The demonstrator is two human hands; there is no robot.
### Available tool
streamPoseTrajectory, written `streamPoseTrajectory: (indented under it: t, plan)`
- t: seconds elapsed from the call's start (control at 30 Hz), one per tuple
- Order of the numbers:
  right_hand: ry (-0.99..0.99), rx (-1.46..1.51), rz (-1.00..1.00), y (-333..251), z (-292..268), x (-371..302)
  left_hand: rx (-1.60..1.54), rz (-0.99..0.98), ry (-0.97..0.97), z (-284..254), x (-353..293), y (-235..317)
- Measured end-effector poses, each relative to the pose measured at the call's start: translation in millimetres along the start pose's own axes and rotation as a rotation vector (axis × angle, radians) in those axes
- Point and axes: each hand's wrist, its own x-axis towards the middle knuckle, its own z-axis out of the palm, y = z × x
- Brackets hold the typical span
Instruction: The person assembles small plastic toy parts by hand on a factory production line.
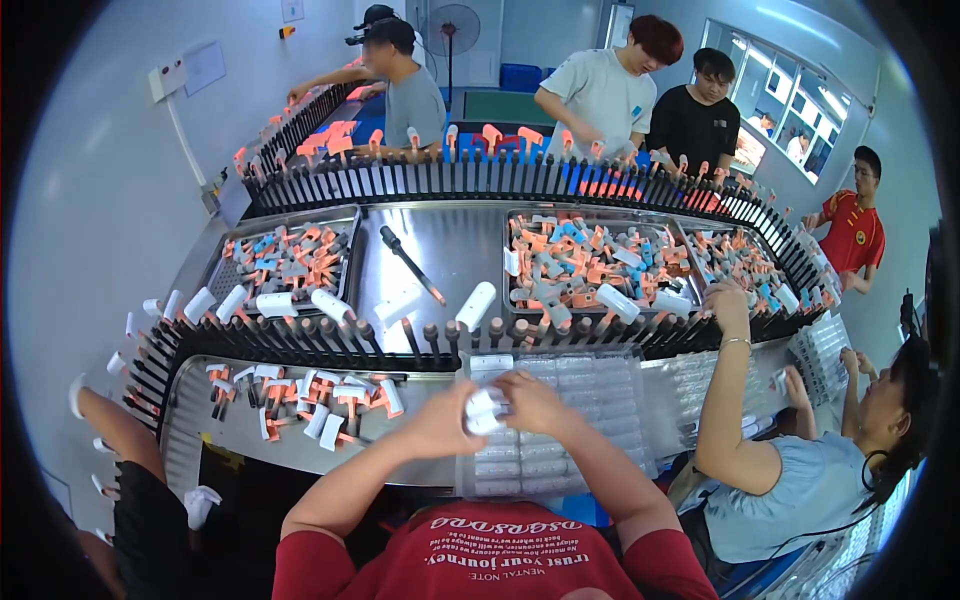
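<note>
In front of my chest, my left hand [440, 418] is closed around a few small white rounded plastic casings [486, 411]. The fingers of my right hand [533, 402] are bent in against the right side of the same casings. Both hands are above the left part of a clear plastic blister tray [560, 455], whose rows hold many white casings. My fingers partly hide how many pieces I grip. To the left, a pile of white casings on orange-and-grey stems [325, 400] lies on the metal bench.
A curved line of black upright posts [400, 345], some capped with white casings, runs just beyond my hands. Behind it stand metal trays [352, 262] full of orange, grey and blue pieces. One loose black post [412, 264] lies between them. A co-worker [800, 480] reaches in at right.
</note>
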Motion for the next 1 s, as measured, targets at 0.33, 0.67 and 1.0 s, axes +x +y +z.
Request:
streamPoseTrajectory:
  t: [0.33,0.67,1.0]
  plan:
    - [-0.129,-0.254,-0.025,-21,-2,20,-0.057,0.146,0.319,-77,81,50]
    - [0.167,0.234,0.161,-22,-19,-24,0.559,0.171,-0.086,-140,120,-3]
    - [0.028,0.198,0.322,7,-22,-49,0.465,-0.075,0.503,-131,50,-49]
